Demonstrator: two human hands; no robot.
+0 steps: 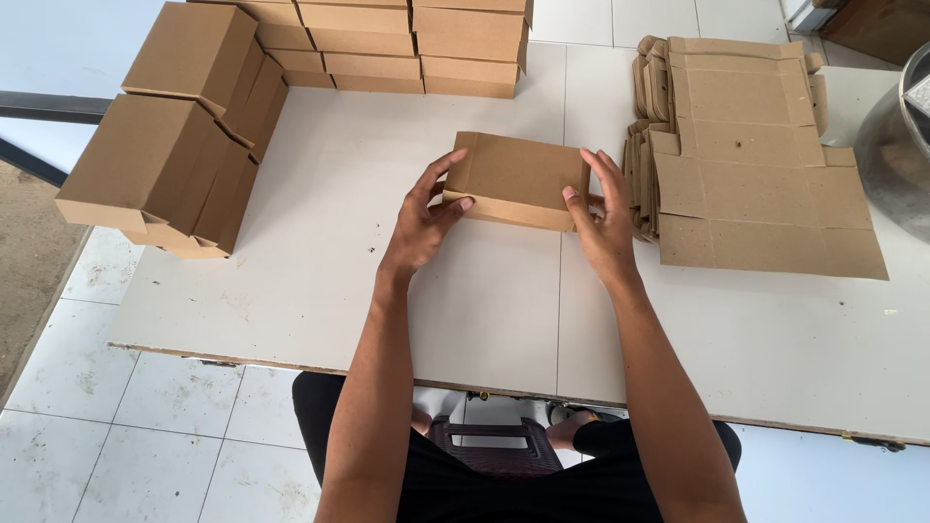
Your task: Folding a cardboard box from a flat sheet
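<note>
Two hands grip one folded cardboard box [518, 181] mid-frame | left hand [423, 221] clasps its left end | right hand [603, 218] its right end | flat blanks [760, 165] upper right | finished boxes [174, 126] upper left

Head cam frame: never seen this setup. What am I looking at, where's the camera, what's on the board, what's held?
There is no machine here: a person works with two bare hands. The one picture comes from a camera worn on the person's head, looking down past the arms to the work surface.

The surface is a pale flat board over a tiled floor. Both hands grip one folded brown cardboard box resting on the board: the left hand at its left end, the right hand at its right end, fingers curled over the near edge.

To the right lies a stack of flat, unfolded box blanks. At the far left and along the far edge stand piles of finished boxes.
</note>
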